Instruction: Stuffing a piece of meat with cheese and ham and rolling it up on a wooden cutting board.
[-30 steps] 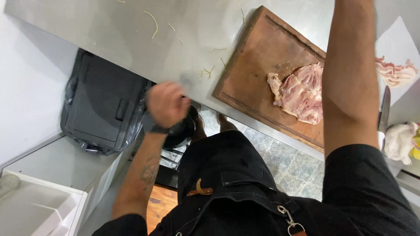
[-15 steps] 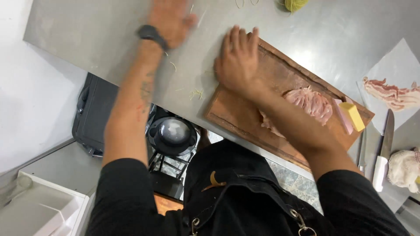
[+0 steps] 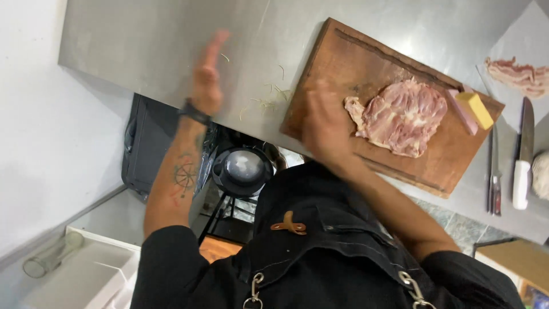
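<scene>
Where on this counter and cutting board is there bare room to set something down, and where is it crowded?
The steel counter is bare left of the left hand. The wooden board has a bare strip along its far-left part, above the right hand. Crowded: the raw meat and yellow block on the board, and the knives to its right.

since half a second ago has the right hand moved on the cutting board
Yes. The right hand has slid from the middle of the cutting board toward its near-left corner, away from the raw meat.

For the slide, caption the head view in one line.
Both bare hands, left hand and right hand, over steel counter beside raw meat on wooden cutting board.
</scene>
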